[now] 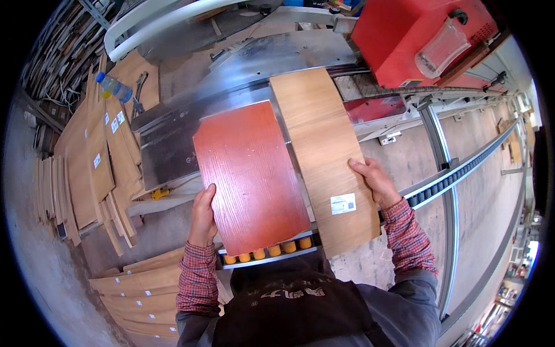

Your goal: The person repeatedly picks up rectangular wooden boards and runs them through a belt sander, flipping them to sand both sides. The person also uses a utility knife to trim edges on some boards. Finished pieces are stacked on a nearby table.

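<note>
Left hand [203,217] gripping glossy red grained board [254,176], corner clipped, right hand [374,182] gripping long tan panel [321,144], metal worktop [167,153]

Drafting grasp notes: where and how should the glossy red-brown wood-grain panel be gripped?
Probably the left long edge of the red-brown panel, from the person's left, thumb uppermost. That edge is straight and faces away from the light wood-grain panel, which crowds the right edge. The left hand is there already.

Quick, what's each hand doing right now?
Left hand: closed on the red board, at its left edge.
Right hand: closed on the tan board, at its right edge.
</note>
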The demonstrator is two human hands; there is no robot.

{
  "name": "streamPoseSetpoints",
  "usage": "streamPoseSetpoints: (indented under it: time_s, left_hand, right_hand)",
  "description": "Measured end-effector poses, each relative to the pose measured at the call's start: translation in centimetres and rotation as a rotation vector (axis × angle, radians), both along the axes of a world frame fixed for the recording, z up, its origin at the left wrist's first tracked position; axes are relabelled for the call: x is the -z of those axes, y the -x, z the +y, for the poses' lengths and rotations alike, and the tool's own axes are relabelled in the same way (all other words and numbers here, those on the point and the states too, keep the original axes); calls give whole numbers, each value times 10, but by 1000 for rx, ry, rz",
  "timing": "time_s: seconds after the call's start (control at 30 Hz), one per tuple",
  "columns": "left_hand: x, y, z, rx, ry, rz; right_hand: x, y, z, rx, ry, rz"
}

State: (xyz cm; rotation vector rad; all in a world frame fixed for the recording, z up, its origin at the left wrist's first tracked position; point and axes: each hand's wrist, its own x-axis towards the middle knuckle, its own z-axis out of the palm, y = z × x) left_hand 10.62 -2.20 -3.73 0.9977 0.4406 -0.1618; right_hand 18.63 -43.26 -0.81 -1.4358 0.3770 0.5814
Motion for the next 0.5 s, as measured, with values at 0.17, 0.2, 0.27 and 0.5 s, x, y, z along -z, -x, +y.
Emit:
streamPoseSetpoints:
  time_s: [0.17,0.2,0.27,0.5]
  left_hand:
    - [-3,-20,-19,-73,37,34]
    - [-3,-22,-18,-70,55,42]
    - [0,-29,-18,-64,61,40]
    - [11,-47,-15,-59,1,59]
  right_hand:
    - [-12,-3,4,-5,67,28]
    - [-10,-4,2,-10,44,14]
    - [-7,-6,1,-22,4,-18]
    - [-3,-7,-1,-8,-34,35]
